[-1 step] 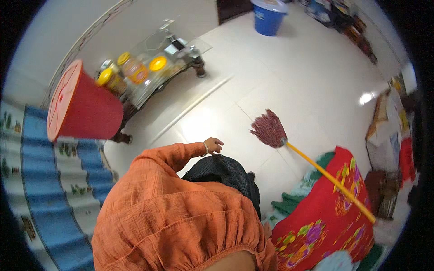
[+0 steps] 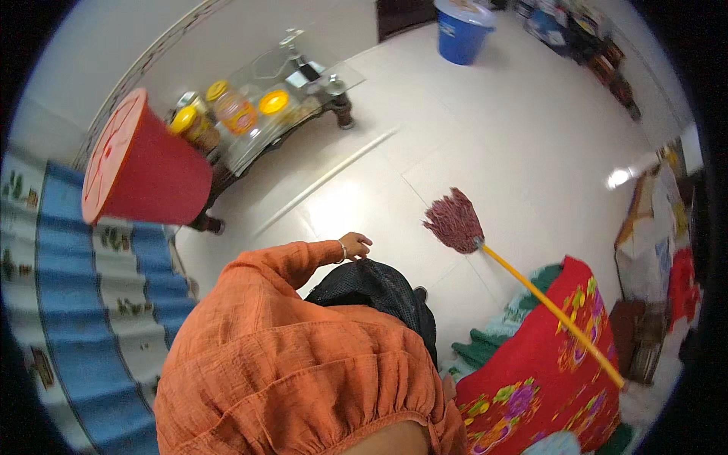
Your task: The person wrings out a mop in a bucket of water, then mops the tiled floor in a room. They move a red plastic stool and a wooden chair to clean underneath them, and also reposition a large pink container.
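My left hand (image 2: 354, 246) reaches out of a wide orange sleeve (image 2: 288, 265) and has a bangle at the wrist. Its fingers are loosely apart and hold nothing; they rest at the top edge of the dark cloth (image 2: 379, 292) over my legs. A mop with a maroon string head (image 2: 455, 221) and a yellow handle (image 2: 553, 311) lies on the white tiled floor to the right of that hand, apart from it. The handle runs down to the right across a red flowered cloth (image 2: 546, 379). My right hand is out of sight.
A red bucket (image 2: 144, 163) stands at the left beside a low glass table (image 2: 303, 91) with jars and bottles. A blue striped mat (image 2: 83, 303) lies at the lower left, a blue bucket (image 2: 461, 30) at the top, and shelves and bags along the right wall.
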`<state>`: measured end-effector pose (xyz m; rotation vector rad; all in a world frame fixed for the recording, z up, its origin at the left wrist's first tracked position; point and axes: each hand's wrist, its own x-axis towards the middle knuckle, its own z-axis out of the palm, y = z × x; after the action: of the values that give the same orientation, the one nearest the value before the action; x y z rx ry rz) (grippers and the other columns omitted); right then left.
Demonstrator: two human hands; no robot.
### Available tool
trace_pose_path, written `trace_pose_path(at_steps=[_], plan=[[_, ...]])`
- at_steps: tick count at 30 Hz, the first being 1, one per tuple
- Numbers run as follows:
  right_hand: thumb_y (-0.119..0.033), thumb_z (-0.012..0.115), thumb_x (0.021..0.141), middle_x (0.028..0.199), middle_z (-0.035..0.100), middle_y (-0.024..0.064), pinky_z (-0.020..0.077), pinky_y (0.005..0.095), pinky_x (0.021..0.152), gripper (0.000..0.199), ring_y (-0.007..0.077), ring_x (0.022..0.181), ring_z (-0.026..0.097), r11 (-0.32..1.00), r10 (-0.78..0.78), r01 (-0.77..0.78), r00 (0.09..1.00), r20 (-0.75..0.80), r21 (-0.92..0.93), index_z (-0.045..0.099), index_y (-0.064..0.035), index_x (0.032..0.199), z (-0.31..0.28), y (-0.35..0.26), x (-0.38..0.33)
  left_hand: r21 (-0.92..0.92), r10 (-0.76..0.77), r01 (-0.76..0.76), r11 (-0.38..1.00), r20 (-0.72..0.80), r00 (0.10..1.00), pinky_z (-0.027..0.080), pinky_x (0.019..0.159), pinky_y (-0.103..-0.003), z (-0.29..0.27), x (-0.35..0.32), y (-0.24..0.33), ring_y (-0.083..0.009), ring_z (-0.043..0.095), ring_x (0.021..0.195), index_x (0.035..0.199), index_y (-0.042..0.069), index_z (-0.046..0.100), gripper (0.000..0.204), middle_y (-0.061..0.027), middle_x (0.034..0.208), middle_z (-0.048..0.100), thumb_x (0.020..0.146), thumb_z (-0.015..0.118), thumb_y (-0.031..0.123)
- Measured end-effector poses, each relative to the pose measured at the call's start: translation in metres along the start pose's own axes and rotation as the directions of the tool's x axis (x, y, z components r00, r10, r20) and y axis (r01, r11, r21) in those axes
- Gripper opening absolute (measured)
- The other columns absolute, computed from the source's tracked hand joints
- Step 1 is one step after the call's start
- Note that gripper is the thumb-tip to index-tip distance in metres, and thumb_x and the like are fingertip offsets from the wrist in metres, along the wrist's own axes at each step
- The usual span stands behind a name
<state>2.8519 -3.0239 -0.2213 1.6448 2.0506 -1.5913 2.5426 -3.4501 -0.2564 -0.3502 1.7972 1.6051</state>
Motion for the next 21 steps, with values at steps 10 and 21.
trace_pose_path(at_steps=[10, 21], plan=[[-0.022, 0.048, 0.084, 0.076, 0.048, 0.0049, 0.0443, 0.0286, 0.06, 0.021, 0.0176, 0.07, 0.052, 0.952, -0.285, 0.264, 0.948, 0.14, 0.153, 0.05, -0.0025, 0.091, -0.011, -0.21, 0.143, -0.101, -0.188, 0.16, 0.982, -0.425, 0.886, 0.049, 0.057, -0.03, -0.006, -0.061, -0.108, -0.018, 0.061, 0.073, 0.109, 0.005, 0.056, 0.041, -0.0115, 0.083, 0.063, 0.069, 0.058, 0.013], [-0.022, 0.054, 0.082, 0.09, 0.058, 0.0135, 0.0506, 0.0292, 0.065, 0.032, 0.0202, 0.077, 0.059, 0.961, -0.236, 0.27, 0.662, 0.712, 0.068, 0.05, 0.0011, 0.105, 0.197, -0.34, 0.113, 0.032, 0.003, 0.01, 0.999, -0.398, 0.917, 0.048, 0.069, -0.028, 0.063, -0.074, -0.187, -0.0191, 0.06, 0.075, 0.105, -0.001, 0.056, 0.04, -0.0137, 0.086, 0.063, 0.071, 0.063, 0.017]])
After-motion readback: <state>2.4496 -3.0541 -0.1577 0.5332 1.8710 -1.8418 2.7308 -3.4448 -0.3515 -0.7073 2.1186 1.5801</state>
